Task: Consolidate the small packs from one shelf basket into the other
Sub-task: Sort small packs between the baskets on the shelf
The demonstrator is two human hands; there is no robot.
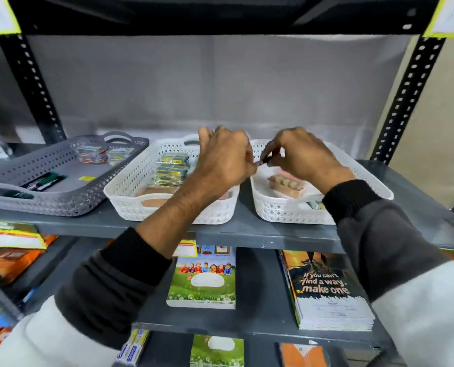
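Two white lattice baskets stand side by side on a grey shelf. The middle basket (130,192) holds several small yellow-and-black packs (171,168) and flat brown items at its front. The right basket (278,210) holds a brown ridged pack (286,185) and pale packs. My left hand (223,157) hovers over the gap between the baskets with its fingers closed. My right hand (302,154) is above the right basket. Both hands pinch one small dark item (261,162) between their fingertips; blur hides what it is.
A grey basket (59,200) at the left holds markers and small colourful packs. Black slotted uprights frame the shelf. Notebooks and books lie on the shelves below. Yellow-edged price labels hang on the shelf edges.
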